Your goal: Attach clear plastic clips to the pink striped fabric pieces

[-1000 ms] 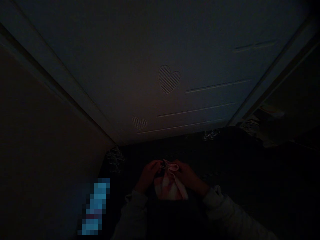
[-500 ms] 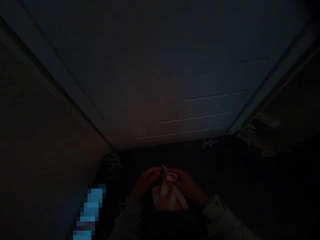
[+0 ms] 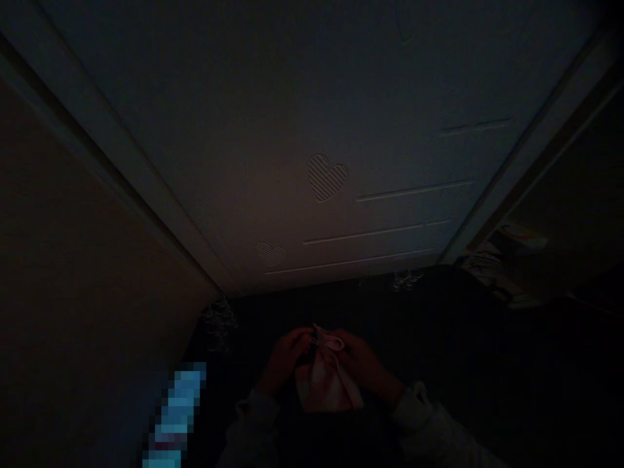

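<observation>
The view is very dark. A pink and white patterned cloth (image 3: 325, 383) hangs bunched between my hands, its upper edge folded into a loop. My right hand (image 3: 358, 357) grips the folded top of it with bent fingers. On the other side, my left hand (image 3: 292, 351) has its fingers closed at the cloth's upper edge. Something small and pale shows at those fingertips, too dim to name. I cannot tell how much of the cloth the left fingers hold.
A dark surface (image 3: 439, 351) lies below. Clear, ring-like small pieces (image 3: 218, 318) cluster at its left corner, more (image 3: 405, 279) at its far edge. Beyond stands a pale panel with embossed hearts (image 3: 327, 177). Papers (image 3: 521, 237) lie right; a bright pixelated patch (image 3: 175, 416) shows lower left.
The camera view has shifted slightly. Both hands stay at the cloth in nearly the same pose, and the loop at its top looks a little narrower.
</observation>
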The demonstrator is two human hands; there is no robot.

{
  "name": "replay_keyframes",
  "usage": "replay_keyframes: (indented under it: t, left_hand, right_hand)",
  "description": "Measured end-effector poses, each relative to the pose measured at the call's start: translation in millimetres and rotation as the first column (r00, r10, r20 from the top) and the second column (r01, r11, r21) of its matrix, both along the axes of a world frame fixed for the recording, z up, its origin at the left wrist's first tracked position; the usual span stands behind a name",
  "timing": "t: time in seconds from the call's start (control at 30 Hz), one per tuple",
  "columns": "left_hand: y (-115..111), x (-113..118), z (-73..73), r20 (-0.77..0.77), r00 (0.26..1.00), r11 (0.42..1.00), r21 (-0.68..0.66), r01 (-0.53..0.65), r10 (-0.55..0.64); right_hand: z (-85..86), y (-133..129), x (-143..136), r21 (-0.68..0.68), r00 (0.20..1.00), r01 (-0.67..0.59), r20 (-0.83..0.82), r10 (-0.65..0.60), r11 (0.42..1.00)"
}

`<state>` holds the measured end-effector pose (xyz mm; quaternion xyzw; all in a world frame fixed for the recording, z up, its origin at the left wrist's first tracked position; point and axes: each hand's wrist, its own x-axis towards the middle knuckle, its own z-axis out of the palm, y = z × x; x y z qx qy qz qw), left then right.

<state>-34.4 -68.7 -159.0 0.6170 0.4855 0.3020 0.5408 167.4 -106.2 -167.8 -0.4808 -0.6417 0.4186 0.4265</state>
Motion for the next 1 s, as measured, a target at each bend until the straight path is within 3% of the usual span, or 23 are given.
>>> replay_keyframes:
  t: [0.27,0.57,0.67,0.87,1.0]
  left_hand:
    - [-3,6,-1.2,-0.051,0.998,0.998,0.066,-0.026,0.029]
    - [-10,8,2.7,-0.077,0.995,0.992,0.115,-0.05,0.06]
    - [-10,8,4.4,-0.079,0.995,0.992,0.11,-0.059,0.068]
    - [-10,10,9.2,-0.077,0.995,0.994,0.096,-0.056,0.063]
    - [-10,10,9.9,-0.079,0.995,0.994,0.092,-0.059,0.067]
  right_hand:
    - [-1.0,2,-1,0.061,0.996,-0.085,-0.005,0.085,0.995]
    - [-5.3,2,-2,0.094,0.996,-0.087,0.006,0.087,0.992]
    - [-3.9,3,-2,0.117,0.999,-0.046,0.012,0.045,0.992]
    - [-7.7,5,-1,0.166,0.987,0.144,0.047,-0.154,0.976]
    - [-9.5,3,-1,0.152,0.982,0.16,0.076,-0.173,0.975]
